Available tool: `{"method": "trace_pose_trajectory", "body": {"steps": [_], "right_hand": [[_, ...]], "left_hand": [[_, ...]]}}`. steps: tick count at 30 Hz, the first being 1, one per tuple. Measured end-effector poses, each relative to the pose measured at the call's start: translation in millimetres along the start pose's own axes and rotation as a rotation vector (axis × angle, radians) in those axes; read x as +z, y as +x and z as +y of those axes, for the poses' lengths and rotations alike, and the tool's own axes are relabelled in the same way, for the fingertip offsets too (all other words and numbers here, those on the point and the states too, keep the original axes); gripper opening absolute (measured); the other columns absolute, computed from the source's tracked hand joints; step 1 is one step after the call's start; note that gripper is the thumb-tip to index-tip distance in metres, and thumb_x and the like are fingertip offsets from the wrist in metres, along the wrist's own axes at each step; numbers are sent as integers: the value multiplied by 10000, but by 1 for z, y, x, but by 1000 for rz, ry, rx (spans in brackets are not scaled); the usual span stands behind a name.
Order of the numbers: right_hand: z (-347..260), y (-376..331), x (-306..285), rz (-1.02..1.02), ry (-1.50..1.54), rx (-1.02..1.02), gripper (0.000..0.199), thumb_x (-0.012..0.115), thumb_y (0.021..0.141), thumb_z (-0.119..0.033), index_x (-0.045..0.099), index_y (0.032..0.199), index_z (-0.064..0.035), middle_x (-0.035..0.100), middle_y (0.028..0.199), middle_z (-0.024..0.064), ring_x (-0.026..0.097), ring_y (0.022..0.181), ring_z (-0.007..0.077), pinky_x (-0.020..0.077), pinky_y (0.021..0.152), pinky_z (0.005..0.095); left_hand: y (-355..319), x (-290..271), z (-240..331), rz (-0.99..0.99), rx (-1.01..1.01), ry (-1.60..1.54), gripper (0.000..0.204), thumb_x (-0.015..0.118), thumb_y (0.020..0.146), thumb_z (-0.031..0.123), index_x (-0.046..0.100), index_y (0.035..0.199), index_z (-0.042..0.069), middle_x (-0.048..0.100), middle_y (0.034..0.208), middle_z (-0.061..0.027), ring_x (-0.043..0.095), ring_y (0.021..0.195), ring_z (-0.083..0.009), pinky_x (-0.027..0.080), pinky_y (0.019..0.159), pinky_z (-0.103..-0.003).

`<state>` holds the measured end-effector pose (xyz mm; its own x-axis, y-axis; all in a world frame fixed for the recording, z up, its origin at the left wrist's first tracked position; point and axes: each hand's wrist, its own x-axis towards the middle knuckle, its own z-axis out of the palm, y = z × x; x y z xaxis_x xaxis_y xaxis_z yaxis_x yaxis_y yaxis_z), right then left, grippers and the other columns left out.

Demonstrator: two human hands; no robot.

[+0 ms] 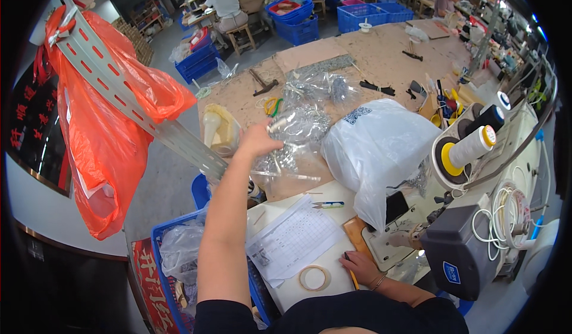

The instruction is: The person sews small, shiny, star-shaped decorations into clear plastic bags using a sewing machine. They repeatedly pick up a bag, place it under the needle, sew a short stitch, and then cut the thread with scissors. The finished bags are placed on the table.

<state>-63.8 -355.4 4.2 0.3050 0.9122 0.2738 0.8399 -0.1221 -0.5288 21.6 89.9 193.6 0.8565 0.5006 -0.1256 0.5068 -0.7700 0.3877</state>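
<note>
My left hand reaches forward over the workbench, its fingers closed on the near side of a clear plastic bag with shiny, silvery contents that I cannot make out. My right hand rests low on the white tabletop and holds a thin pencil with a yellow-orange shaft. Between my arms lie printed sheets of paper with a table grid. A roll of tape sits below them, and small thread snips lie above. To the right of the clear bag stands a bulging white plastic bag.
A sewing machine with thread cones takes up the right side. A slotted metal post with orange bags crosses the left. Hammers and green-yellow scissors lie farther back. A blue crate stands lower left.
</note>
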Motion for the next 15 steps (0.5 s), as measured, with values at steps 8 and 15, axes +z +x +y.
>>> {"method": "trace_pose_trajectory", "body": {"steps": [8,15], "right_hand": [[-1,0,-2,19,-21,8,309,634,768,-94,593,1074,-85,576,1015,122,547,979,278,450,864,364],[2,3,-2,-3,2,-16,305,640,768,-89,591,1068,-56,563,987,121,540,989,286,443,861,368]], "left_hand": [[6,-58,27,314,-161,-1032,489,746,556,196,613,951,-59,628,923,-123,591,838,-215,441,762,-316],[112,-64,-20,768,-250,-771,668,753,554,271,558,1119,-27,616,1058,-183,570,1001,-337,413,879,-414]]}}
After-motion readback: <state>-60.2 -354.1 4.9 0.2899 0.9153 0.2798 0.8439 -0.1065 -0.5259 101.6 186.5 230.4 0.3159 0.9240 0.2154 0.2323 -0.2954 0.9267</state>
